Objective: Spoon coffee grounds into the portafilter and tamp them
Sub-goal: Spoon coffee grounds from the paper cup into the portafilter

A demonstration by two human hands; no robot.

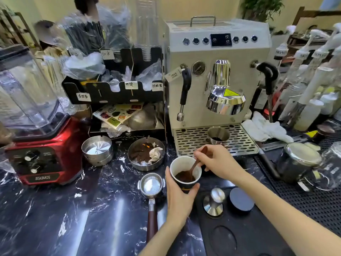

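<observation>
My left hand point(178, 197) grips a paper cup point(180, 164), white inside and dark outside, with brown coffee grounds point(182, 177) at its bottom. My right hand point(215, 160) holds a brown spoon point(196, 163) whose bowl dips into the grounds. Just left of the cup the portafilter point(151, 185) lies on the dark marble counter, its steel basket bare and its brown handle pointing toward me. A steel tamper point(214, 202) stands upright on a black mat point(239, 235) to the right of the cup.
An espresso machine point(217, 74) stands behind, with a small steel cup point(218, 134) on its drip tray. A steel bowl of spent grounds point(146, 156) and a steel tin point(97, 149) sit at the back left beside a red blender point(39, 159). Jugs and syrup bottles crowd the right.
</observation>
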